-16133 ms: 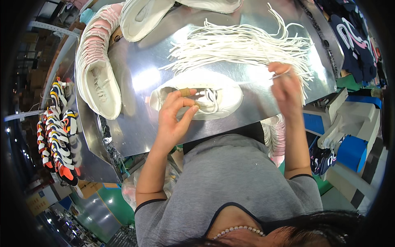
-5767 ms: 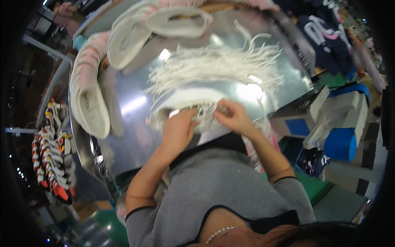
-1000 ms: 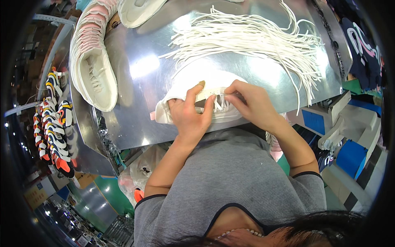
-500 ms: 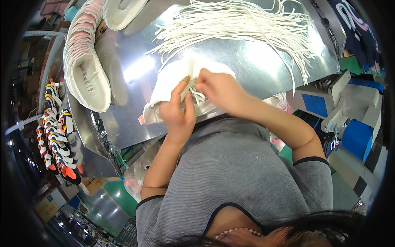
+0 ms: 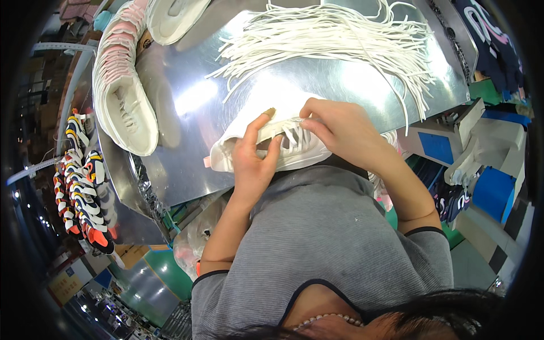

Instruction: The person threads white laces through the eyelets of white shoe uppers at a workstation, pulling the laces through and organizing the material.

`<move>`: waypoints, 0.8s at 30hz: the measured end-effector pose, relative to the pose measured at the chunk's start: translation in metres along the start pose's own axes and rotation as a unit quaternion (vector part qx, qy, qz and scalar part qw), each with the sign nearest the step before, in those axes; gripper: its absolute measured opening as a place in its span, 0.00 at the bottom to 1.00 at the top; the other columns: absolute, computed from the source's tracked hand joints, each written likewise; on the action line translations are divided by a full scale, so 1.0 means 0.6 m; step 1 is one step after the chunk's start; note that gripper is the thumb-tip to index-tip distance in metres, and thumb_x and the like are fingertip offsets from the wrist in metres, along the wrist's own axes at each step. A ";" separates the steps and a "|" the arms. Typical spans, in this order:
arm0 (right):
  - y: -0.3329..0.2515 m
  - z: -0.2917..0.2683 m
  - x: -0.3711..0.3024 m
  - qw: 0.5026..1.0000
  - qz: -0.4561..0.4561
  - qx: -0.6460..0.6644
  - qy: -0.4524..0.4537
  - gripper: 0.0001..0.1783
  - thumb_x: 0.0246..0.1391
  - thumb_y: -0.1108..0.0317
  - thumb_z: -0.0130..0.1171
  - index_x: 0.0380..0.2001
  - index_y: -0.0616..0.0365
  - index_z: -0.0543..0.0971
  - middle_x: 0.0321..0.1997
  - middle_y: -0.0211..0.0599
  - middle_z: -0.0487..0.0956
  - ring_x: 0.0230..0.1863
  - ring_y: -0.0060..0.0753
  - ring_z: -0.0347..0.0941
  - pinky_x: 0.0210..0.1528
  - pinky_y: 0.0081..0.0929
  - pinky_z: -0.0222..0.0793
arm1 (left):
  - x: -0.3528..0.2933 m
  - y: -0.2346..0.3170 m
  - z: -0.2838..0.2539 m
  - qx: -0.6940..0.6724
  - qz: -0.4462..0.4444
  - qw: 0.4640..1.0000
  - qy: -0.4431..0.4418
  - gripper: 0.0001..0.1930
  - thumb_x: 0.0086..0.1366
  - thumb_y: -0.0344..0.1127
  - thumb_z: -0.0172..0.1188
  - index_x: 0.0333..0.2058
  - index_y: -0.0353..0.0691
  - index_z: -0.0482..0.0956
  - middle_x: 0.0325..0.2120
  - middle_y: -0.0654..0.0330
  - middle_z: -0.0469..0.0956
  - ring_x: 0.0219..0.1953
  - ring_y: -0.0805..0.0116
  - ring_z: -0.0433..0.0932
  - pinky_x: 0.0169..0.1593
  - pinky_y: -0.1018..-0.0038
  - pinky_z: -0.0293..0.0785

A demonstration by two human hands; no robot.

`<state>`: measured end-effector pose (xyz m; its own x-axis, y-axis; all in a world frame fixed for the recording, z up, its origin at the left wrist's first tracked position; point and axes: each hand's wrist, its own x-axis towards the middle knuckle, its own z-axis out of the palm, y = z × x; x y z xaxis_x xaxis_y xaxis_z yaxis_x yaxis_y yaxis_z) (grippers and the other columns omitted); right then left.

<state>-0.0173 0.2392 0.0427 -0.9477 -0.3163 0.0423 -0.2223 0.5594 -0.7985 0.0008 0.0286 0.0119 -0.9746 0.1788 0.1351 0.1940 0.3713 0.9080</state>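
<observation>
A white shoe upper [image 5: 309, 154] lies on its side at the near edge of the metal table, its opening facing me. A white shoelace [image 5: 290, 139] crosses part of the opening in short rows. My left hand [image 5: 253, 160] grips the upper, with a finger along the far eyelet edge and the thumb at the opening. My right hand [image 5: 344, 131] is closed in a pinch at that same edge, thumb against index finger. A bit of white lace seems to be between those fingertips, mostly hidden.
Loose white laces [image 5: 334, 39] lie in a wide heap across the far side of the metal table [image 5: 192, 153]. Nested white and pink uppers [image 5: 127, 107] curve along the left. Colourful shoe parts [image 5: 82, 187] sit beyond the left edge; a box [image 5: 436, 139] stands at the right.
My right hand has moved slightly right and down from the bunched lace to the eyelet edge. The upper has shifted a little right, and its opening and lace rows now show more plainly.
</observation>
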 end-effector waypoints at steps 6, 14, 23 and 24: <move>0.025 0.057 0.003 0.981 0.112 0.095 0.124 0.10 0.56 0.69 0.63 0.41 0.56 0.80 0.26 0.37 0.80 0.23 0.29 0.75 0.28 0.25 0.68 | 0.019 0.012 0.017 0.068 -0.025 0.995 0.071 0.21 0.61 0.22 0.63 0.53 0.33 0.72 0.47 0.54 0.79 0.44 0.66 0.82 0.49 0.74 0.77; 0.044 0.062 -0.005 0.974 -0.045 0.136 0.177 0.16 0.48 0.75 0.64 0.43 0.51 0.82 0.25 0.30 0.79 0.22 0.27 0.75 0.24 0.23 0.67 | 0.037 0.031 -0.031 -0.226 -0.236 0.943 -0.061 0.29 0.62 0.20 0.60 0.61 0.38 0.64 0.50 0.54 0.75 0.46 0.71 0.79 0.50 0.74 0.77; 0.029 0.073 0.016 0.968 -0.196 -0.088 0.131 0.18 0.41 0.75 0.66 0.40 0.47 0.83 0.24 0.24 0.79 0.23 0.28 0.76 0.23 0.25 0.68 | 0.038 0.019 -0.021 -0.170 -0.178 0.966 -0.082 0.27 0.62 0.17 0.56 0.60 0.37 0.63 0.52 0.57 0.74 0.43 0.75 0.78 0.45 0.78 0.77; 0.033 0.070 0.010 0.980 -0.154 -0.011 0.123 0.18 0.41 0.74 0.66 0.40 0.47 0.83 0.25 0.25 0.79 0.23 0.29 0.76 0.23 0.26 0.68 | 0.035 0.021 -0.016 -0.173 -0.177 0.966 -0.069 0.27 0.62 0.17 0.56 0.60 0.36 0.63 0.53 0.56 0.74 0.44 0.74 0.78 0.46 0.77 0.77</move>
<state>-0.0178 0.2161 0.0018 -0.8608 -0.2805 0.4247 -0.5090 0.4839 -0.7119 -0.0184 0.0283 0.0304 -0.9442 0.2242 -0.2413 -0.2219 0.1083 0.9690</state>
